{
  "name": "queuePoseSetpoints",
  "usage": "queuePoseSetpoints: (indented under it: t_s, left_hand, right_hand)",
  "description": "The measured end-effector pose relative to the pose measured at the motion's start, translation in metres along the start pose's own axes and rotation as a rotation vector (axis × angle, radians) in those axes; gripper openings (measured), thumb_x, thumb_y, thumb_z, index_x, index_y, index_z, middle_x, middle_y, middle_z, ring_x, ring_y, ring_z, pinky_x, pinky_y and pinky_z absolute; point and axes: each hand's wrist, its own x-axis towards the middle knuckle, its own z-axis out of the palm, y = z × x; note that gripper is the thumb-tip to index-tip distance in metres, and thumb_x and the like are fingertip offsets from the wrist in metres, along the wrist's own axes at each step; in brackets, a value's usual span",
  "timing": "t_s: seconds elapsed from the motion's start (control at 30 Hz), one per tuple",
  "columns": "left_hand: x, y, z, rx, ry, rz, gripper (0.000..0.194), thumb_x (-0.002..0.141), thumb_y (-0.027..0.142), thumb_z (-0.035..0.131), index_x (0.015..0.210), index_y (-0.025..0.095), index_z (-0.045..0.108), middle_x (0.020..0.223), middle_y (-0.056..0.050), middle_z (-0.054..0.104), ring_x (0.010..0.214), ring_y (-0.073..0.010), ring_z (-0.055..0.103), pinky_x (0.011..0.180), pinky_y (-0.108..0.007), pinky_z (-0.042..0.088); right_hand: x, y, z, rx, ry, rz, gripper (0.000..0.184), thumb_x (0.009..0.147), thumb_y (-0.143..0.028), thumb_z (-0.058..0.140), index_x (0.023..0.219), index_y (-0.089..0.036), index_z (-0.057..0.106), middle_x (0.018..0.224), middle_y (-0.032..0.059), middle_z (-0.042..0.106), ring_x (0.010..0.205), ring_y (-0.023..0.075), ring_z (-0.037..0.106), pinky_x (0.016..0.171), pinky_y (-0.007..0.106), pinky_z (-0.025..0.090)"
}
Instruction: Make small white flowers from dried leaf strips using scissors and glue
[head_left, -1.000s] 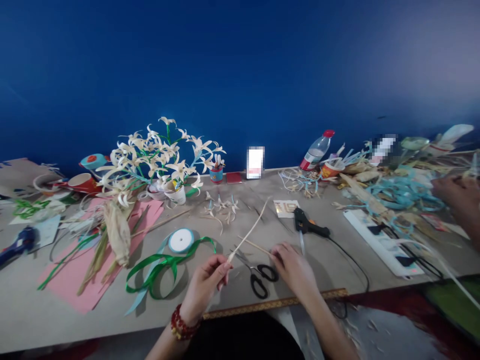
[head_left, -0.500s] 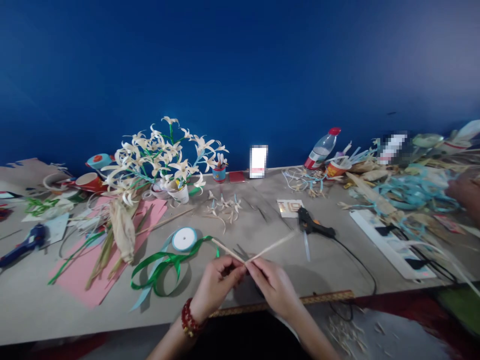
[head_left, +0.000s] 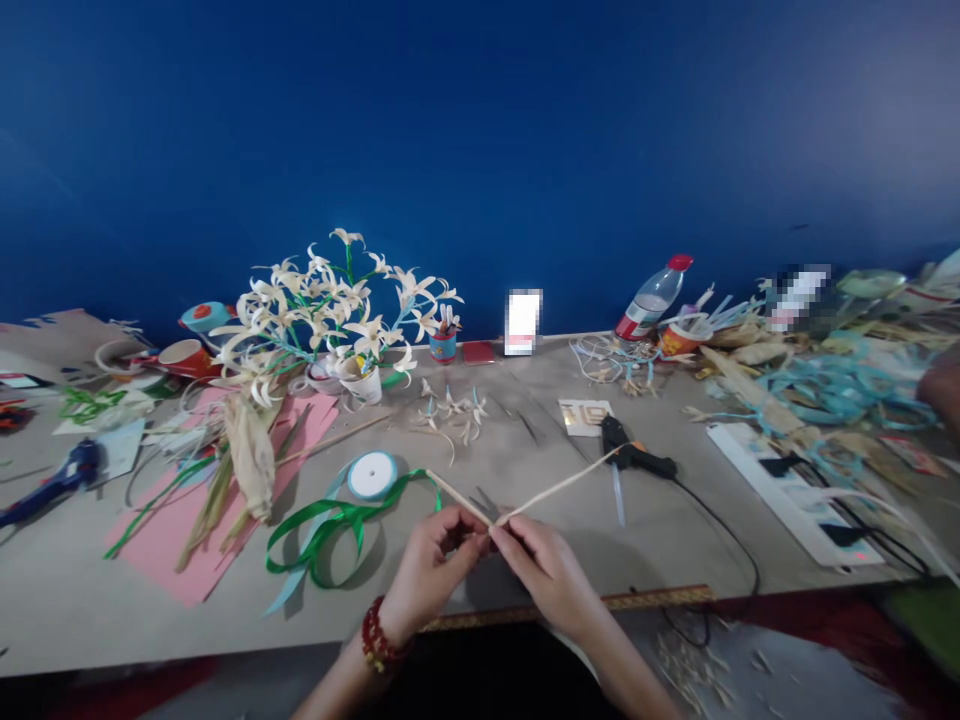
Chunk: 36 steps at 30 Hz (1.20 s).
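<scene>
My left hand (head_left: 431, 570) and my right hand (head_left: 544, 570) meet above the table's front edge, fingertips pinched together. Between them they hold two thin pale straw strips: a short stick (head_left: 454, 494) slanting up to the left and a longer strip (head_left: 562, 486) slanting up to the right. The two cross in a V at my fingers. A red bead bracelet (head_left: 373, 640) circles my left wrist. Scissors (head_left: 480, 503) lie mostly hidden behind my hands.
Green ribbon (head_left: 330, 520) and a white tape roll (head_left: 371, 475) lie left of my hands. A black glue gun (head_left: 634, 455) with its cord is to the right, a straw flower bouquet (head_left: 337, 310) at the back, a pink sheet (head_left: 187, 510), a bottle (head_left: 652, 295) and another person's hand (head_left: 945, 395) far right.
A second ago my hands were apart, left holding the long strip, right by the scissors. They came together and now both pinch the crossed strips; little differs from half a second ago.
</scene>
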Motion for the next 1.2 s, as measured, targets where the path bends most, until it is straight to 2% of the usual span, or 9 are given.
queuePoseSetpoints:
  t_s: [0.13,0.3,0.43,0.57,0.9,1.07,1.2]
  left_hand:
    - [-0.001,-0.001,-0.001,-0.030,0.017,-0.021,0.022,0.084,0.036,0.066,0.081,0.014,0.062,0.068,-0.001,0.058,0.061,-0.0117,0.051,0.057,-0.021,0.042]
    - [-0.003,-0.002,-0.001,-0.051,0.038,-0.023,0.026,0.083,0.039,0.068,0.079,0.015,0.060,0.065,0.001,0.055,0.059,-0.0105,0.048,0.056,-0.021,0.040]
    - [-0.002,-0.001,0.001,-0.156,0.006,-0.055,0.032,0.080,0.046,0.069,0.081,0.015,0.060,0.065,0.001,0.056,0.058,-0.0106,0.050,0.057,-0.022,0.042]
    - [0.000,0.001,0.003,-0.225,0.027,-0.077,0.037,0.077,0.049,0.071,0.081,0.015,0.058,0.060,0.003,0.054,0.053,-0.0092,0.048,0.054,-0.022,0.042]
    - [-0.001,0.007,0.002,-0.128,0.075,-0.024,0.030,0.080,0.043,0.070,0.078,0.015,0.061,0.067,0.001,0.057,0.059,-0.0105,0.051,0.058,-0.021,0.044]
    - [-0.002,0.005,0.000,-0.047,0.088,0.029,0.021,0.084,0.035,0.066,0.080,0.015,0.063,0.070,-0.001,0.060,0.064,-0.0117,0.053,0.061,-0.021,0.044]
    - [-0.004,0.003,0.001,0.022,0.076,0.092,0.019,0.088,0.033,0.062,0.082,0.015,0.063,0.073,-0.003,0.063,0.067,-0.0136,0.055,0.063,-0.023,0.044]
  right_hand:
    - [0.001,0.001,0.000,0.068,0.022,-0.011,0.030,0.099,-0.038,0.045,0.077,-0.021,0.055,0.075,0.0002,0.057,0.071,0.0166,0.055,0.068,0.025,0.040]
    - [0.001,0.003,0.004,0.156,0.051,0.027,0.034,0.100,-0.040,0.042,0.075,-0.021,0.053,0.069,-0.0017,0.052,0.064,0.0143,0.050,0.061,0.024,0.038]
    - [0.001,-0.001,0.006,0.127,0.078,-0.027,0.030,0.100,-0.036,0.043,0.077,-0.021,0.054,0.072,-0.0010,0.056,0.065,0.0141,0.051,0.062,0.024,0.038]
    - [0.001,-0.004,0.007,0.106,0.083,-0.051,0.030,0.101,-0.034,0.042,0.077,-0.021,0.053,0.073,-0.0006,0.057,0.065,0.0148,0.053,0.063,0.024,0.038]
    - [0.002,-0.008,0.008,0.079,0.064,-0.055,0.032,0.100,-0.035,0.043,0.075,-0.022,0.057,0.075,0.0015,0.060,0.069,0.0168,0.056,0.066,0.025,0.042]
    - [0.003,-0.006,0.010,0.123,0.056,-0.014,0.034,0.098,-0.037,0.046,0.072,-0.021,0.060,0.073,0.0010,0.060,0.068,0.0157,0.055,0.063,0.024,0.040]
    - [0.004,-0.008,0.012,0.387,0.036,0.143,0.037,0.092,-0.045,0.053,0.067,-0.019,0.060,0.064,-0.0012,0.053,0.057,0.0125,0.046,0.052,0.023,0.034]
